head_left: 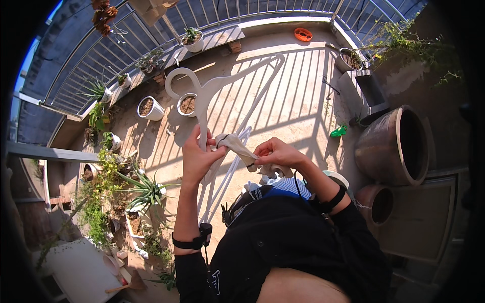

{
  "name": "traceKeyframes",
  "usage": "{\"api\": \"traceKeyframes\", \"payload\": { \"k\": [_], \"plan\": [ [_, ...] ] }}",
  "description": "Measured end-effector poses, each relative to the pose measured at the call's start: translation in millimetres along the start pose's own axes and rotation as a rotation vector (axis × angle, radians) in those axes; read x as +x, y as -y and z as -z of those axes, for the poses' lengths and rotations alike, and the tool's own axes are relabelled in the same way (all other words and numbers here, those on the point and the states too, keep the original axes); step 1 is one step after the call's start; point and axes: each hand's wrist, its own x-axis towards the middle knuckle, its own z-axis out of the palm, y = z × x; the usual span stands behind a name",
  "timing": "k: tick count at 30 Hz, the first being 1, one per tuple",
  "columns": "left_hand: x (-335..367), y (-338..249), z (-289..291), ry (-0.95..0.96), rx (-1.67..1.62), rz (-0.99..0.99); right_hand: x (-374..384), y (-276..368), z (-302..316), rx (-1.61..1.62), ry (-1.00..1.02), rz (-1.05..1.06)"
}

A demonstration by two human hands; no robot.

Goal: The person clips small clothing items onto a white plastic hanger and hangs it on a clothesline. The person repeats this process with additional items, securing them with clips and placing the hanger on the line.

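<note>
- Holding the white hanger (203, 101) between thumb and fingers, the left hand (194, 159) also has its thumb against the pale cloth (233, 143); a firm grip there should stop the frame swinging.
- The right hand (275, 153) pinches the cloth's other end, narrow at the fingertips; light tension would suit, since it looks soft.
- The cloth spans both hands, just beside the hanger (partly creased, so smoothing it first seems wise).
- Best not let it slip onto the floor (298, 113).
</note>
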Motion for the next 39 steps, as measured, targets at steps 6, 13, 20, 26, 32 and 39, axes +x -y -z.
{"api": "traceKeyframes", "payload": {
  "k": [6, 13, 20, 26, 32, 39],
  "plan": [
    [1.6, 7.0, 6.6, -0.019, -0.1, 0.001, -4.5, -8.7, 17.2, -0.201, -0.121, -0.081],
    [-2.6, -1.4, 6.0, 0.074, -0.111, 0.019, -8.7, 1.5, 17.6, -0.191, -0.1, -0.002],
    [-8.8, -15.1, 1.5, 0.171, -0.072, -0.003, 1.2, 27.6, -6.9, -0.04, -0.214, 0.137],
    [-14.8, -17.9, -3.6, 0.105, 0.103, -0.154, 10.9, 21.4, -15.9, 0.042, -0.215, 0.212],
    [-21.2, -10.3, -0.2, 0.115, 0.408, -0.218, -1.4, 19.6, -20.6, 0.043, -0.235, 0.347],
    [-22.6, -3.4, -2.7, 0.135, -0.015, -0.12, 1.3, 18.9, -13.8, -0.441, -0.292, 0.176]
  ]
}}
